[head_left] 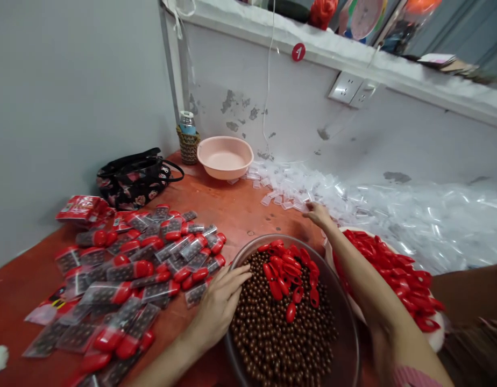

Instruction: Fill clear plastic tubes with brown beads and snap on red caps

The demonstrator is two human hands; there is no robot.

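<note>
My left hand (pixel 224 301) rests at the left rim of a large brown bowl (pixel 355 344), its fingers stretched out over the edge and nothing visible in them. Round brown chocolate-like balls (pixel 272 344) fill the bowl, with a heap of red plastic caps (pixel 286 269) on top. Beyond the bowl, my right hand (pixel 319 215) reaches to the near edge of a pile of clear plastic cases (pixel 289 188). Its thumb and finger look slightly apart beside the cases; the other fingers are partly hidden.
Several filled clear packs with red caps (pixel 135 269) lie on the red table (pixel 228 207) at left. More red caps fill a pale basin (pixel 436 338) under my right forearm. Behind stand a black floral bag (pixel 133 180), a bottle (pixel 187 123) in a woven holder and a pink basin (pixel 225 156).
</note>
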